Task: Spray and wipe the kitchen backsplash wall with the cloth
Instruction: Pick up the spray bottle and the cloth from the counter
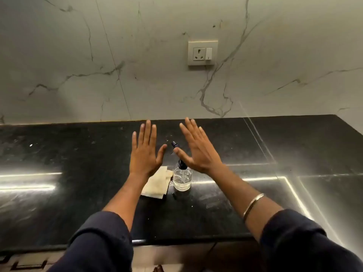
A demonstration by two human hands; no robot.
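Nothing is looking begun: left hand [144,152] and right hand [196,150] are hovering spread flat, holding nothing; the cloth [157,183] is lying at nine o'clock of the spray bottle [182,178], the backsplash wall [157,79] at twelve o'clock awaiting spraying and wiping

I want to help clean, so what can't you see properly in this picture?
Head view: the right hand covers part of the sprayer on the bottle.
Head view: the left hand and wrist cover an edge of the cloth.
Head view: the wall's dirt is lost among marble veins in dim light.
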